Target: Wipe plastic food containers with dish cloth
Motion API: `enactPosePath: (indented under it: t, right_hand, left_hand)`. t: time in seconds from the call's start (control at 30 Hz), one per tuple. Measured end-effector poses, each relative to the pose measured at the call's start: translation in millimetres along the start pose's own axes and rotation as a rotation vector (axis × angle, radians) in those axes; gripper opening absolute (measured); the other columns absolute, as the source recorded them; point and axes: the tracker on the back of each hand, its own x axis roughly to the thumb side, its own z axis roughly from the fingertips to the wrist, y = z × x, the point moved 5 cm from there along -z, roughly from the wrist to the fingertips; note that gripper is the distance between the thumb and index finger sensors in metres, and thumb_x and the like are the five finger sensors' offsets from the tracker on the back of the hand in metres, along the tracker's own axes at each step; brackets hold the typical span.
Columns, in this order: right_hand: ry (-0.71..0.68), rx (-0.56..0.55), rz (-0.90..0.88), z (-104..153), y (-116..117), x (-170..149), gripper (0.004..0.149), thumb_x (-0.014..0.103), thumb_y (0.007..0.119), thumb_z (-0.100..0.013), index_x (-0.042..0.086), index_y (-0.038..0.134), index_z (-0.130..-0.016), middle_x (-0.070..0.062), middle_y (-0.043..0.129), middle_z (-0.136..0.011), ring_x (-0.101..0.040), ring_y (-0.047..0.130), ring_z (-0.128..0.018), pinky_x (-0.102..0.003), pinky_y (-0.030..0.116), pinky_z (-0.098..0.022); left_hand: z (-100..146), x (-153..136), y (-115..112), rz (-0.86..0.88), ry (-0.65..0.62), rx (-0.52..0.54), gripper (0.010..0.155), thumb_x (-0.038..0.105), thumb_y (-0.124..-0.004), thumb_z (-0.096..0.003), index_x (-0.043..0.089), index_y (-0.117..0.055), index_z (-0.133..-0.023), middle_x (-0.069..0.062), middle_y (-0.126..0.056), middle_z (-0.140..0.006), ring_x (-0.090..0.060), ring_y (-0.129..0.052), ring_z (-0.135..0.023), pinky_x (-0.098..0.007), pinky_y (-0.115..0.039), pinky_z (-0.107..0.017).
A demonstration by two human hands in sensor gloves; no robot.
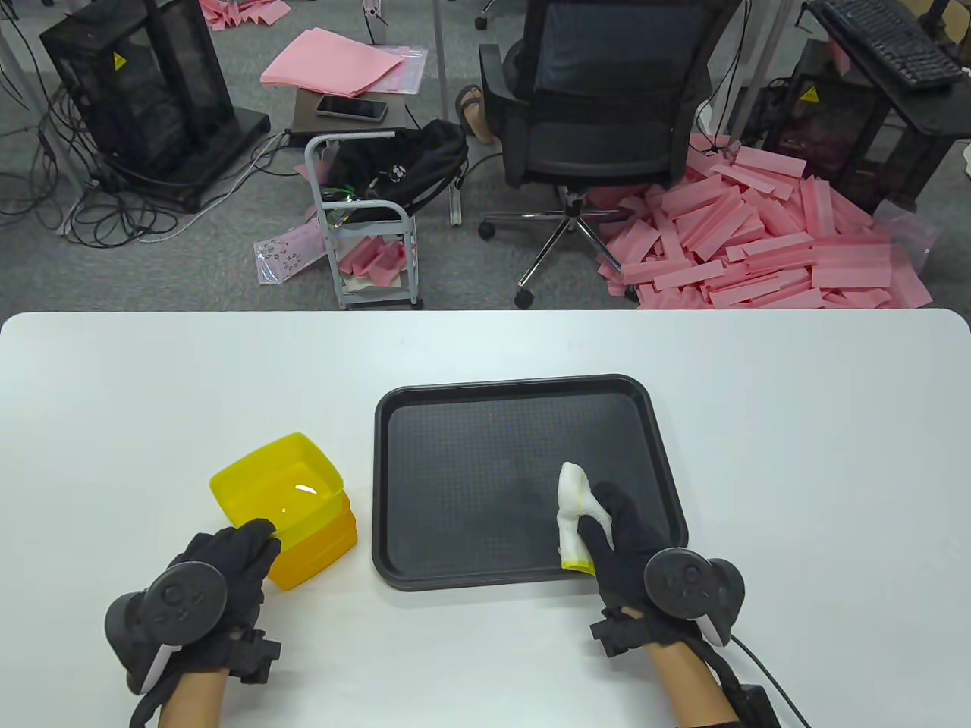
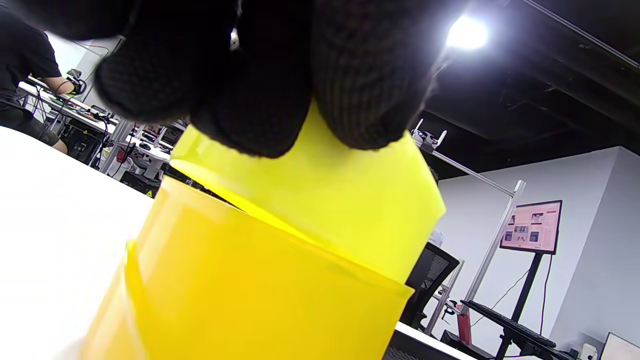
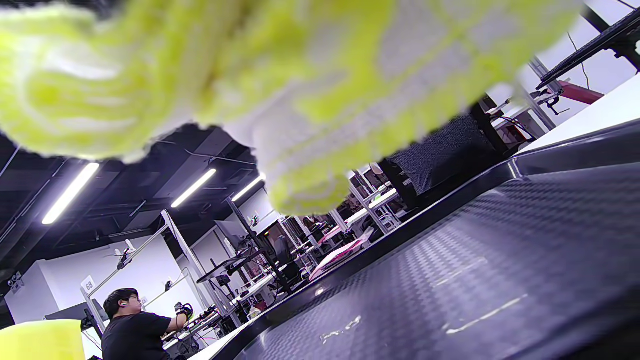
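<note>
Translucent yellow containers [image 1: 303, 500], nested, tilted top one

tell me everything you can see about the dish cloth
The dish cloth is white with yellow stripes and a yellow edge, of soft knitted-looking fabric, bunched into a long roll rather than spread flat. The right hand grips its lower part, and its upper end sticks out past the fingers, pointing away from the person. It sits over the right part of the black tray; the right wrist view shows it hanging just above the tray's textured floor.
</note>
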Motion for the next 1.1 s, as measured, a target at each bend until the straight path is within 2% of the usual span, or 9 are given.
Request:
enactPosePath:
  t: [0.47, 0.53, 0.6, 0.67, 0.77, 0.87, 0.97, 1.1]
  right_hand:
    - [0.003, 0.019, 0.002, 0, 3, 0, 0.058, 0.049, 0.067, -0.058, 0.016, 0.053, -0.103, -0.002, 0.088, -0.076, -0.032, 0.095, -0.051, -0.039, 0.087, -0.031]
    - [0.004, 0.021, 0.001, 0, 3, 0, 0.058, 0.05, 0.067, -0.058, 0.016, 0.054, -0.103, -0.002, 0.088, -0.076, -0.032, 0.096, -0.051, -0.039, 0.087, -0.031]
    - [0.007, 0.025, -0.001, 0, 3, 0, 0.058, 0.05, 0.067, -0.058, 0.016, 0.054, -0.103, -0.002, 0.088, -0.076, -0.032, 0.095, -0.051, -0.039, 0.087, -0.031]
    - [0.008, 0.027, -0.001, 0, 3, -1, 0.058, 0.049, 0.067, -0.058, 0.016, 0.054, -0.103, -0.002, 0.088, -0.076, -0.032, 0.095, -0.051, -0.039, 0.087, -0.031]
    - [0.016, 0.042, 0.0, 0, 5, -1, 0.058, 0.049, 0.067, -0.058, 0.016, 0.053, -0.104, -0.002, 0.088, -0.077, -0.032, 0.095, -0.051, -0.039, 0.087, -0.031]
    - [0.021, 0.055, 0.003, 0, 7, -2, 0.059, 0.049, 0.067, -0.058, 0.015, 0.053, -0.104, -0.002, 0.088, -0.077, -0.033, 0.095, -0.052, -0.04, 0.087, -0.032]
    - [0.022, 0.061, 0.007, 0, 7, -2, 0.058, 0.049, 0.067, -0.058, 0.015, 0.053, -0.104, -0.002, 0.088, -0.077, -0.033, 0.095, -0.053, -0.04, 0.087, -0.032]
    - [0.023, 0.056, 0.004, 0, 6, -3, 0.058, 0.049, 0.067, -0.058, 0.015, 0.053, -0.104, -0.002, 0.088, -0.077, -0.033, 0.095, -0.052, -0.04, 0.087, -0.032]
  left_hand:
    - [1, -10, -6, -0.001, 0.045, -0.013, 0.043, 0.045, -0.087, -0.0436, 0.03, -0.096, -0.083, -0.006, -0.101, -0.063, -0.035, -0.096, -0.051, -0.051, -0.08, -0.039]
    - [3, -10, -3, -0.011, 0.056, -0.016, 0.048, 0.047, -0.088, -0.043, 0.03, -0.093, -0.087, -0.007, -0.1, -0.066, -0.035, -0.095, -0.052, -0.051, -0.08, -0.039]
    - [5, -10, 6, 0.012, 0.057, 0.027, 0.055, 0.05, -0.086, -0.0437, 0.029, -0.086, -0.095, -0.009, -0.097, -0.07, -0.036, -0.092, -0.054, -0.051, -0.078, -0.041]
    - [7, -7, 17, 0.064, 0.041, 0.069, 0.056, 0.051, -0.085, -0.0449, 0.027, -0.086, -0.095, -0.012, -0.095, -0.072, -0.039, -0.09, -0.056, -0.053, -0.076, -0.043]
    - [10, 17, 29, 0.125, -0.086, 0.1, 0.053, 0.051, -0.082, -0.0466, 0.024, -0.089, -0.091, -0.013, -0.094, -0.074, -0.041, -0.087, -0.064, -0.054, -0.074, -0.047]
    - [8, 46, 30, 0.108, -0.16, 0.089, 0.051, 0.052, -0.079, -0.0479, 0.026, -0.089, -0.091, -0.011, -0.095, -0.077, -0.04, -0.087, -0.069, -0.055, -0.073, -0.052]
    - [2, 81, 16, 0.1, -0.235, 0.035, 0.052, 0.053, -0.078, -0.0481, 0.026, -0.089, -0.091, -0.011, -0.094, -0.081, -0.04, -0.086, -0.074, -0.056, -0.073, -0.054]
    - [-8, 125, -15, 0.067, -0.306, -0.043, 0.052, 0.055, -0.076, -0.0484, 0.028, -0.089, -0.091, -0.01, -0.095, -0.083, -0.04, -0.086, -0.077, -0.057, -0.072, -0.056]
